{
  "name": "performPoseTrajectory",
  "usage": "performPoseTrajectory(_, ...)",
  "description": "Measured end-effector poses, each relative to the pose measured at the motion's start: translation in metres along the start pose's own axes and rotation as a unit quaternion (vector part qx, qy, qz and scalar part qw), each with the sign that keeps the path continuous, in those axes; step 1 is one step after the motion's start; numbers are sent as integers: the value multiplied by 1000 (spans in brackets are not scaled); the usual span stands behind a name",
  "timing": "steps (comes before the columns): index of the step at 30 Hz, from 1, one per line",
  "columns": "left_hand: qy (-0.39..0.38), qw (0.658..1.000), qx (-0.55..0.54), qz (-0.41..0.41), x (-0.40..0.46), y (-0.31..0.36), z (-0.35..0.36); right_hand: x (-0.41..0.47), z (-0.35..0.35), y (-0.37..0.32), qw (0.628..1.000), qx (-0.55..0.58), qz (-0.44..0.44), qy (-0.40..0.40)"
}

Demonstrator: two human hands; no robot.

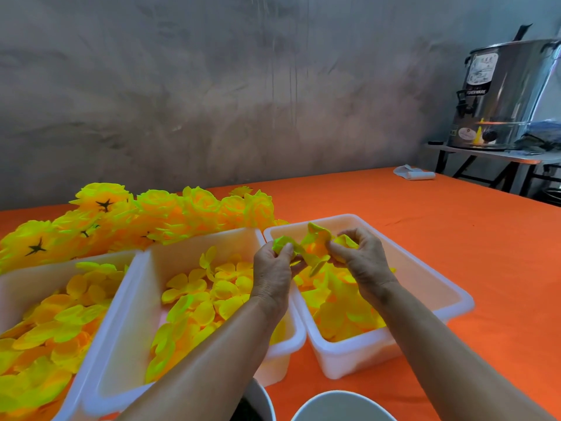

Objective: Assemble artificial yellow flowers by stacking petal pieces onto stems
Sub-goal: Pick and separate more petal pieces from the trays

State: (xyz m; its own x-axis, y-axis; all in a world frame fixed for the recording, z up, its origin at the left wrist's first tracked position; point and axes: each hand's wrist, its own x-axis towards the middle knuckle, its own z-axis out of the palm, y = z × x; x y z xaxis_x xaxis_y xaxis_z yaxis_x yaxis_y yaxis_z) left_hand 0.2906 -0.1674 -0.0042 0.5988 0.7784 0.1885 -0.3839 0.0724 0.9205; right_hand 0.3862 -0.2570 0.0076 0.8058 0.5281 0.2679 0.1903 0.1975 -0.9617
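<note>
- Two white round containers (pixel 343 405) sit nearest you at the bottom edge, between your forearms.
- Far left, a white bin (pixel 18 287) holds loose yellow petal pieces (pixel 54 326); behind it, finished yellow flowers (pixel 170 214) lie heaped on the orange tabletop (pixel 455 238).
- Just beside it, the middle bin (pixel 127 344) holds more petals; your left forearm crosses over its right end.
- Your left hand (pixel 273 268) pinches a crumpled petal piece (pixel 306 247) between thumb and fingers, above the gap between the middle and right bins.
- Your right hand (pixel 361 256) grips the other side of that same piece, fingers curled round it, over the right bin (pixel 425 268), which also holds petals.
- Far right, a steel urn (pixel 504 95) stands on a separate metal stand, well apart from the bins.
- No stem can be made out in your hands.
</note>
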Motion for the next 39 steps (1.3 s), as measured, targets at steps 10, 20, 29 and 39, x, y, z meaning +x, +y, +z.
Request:
performPoseTrajectory(10,18,998,-52,-19,-2,2,1,1,3,5,993,-13,-60,98)
performPoseTrajectory(20,-19,999,42,5,-3,-2,2,-3,1,7,987,-84,-126,57)
performPoseTrajectory(29,-5,986,158,47,-2,-9,3,-4,2,7,999,17,-46,-19)
performPoseTrajectory(39,7,994,101,35,-2,-4,2,-4,4,0,996,72,50,-34)
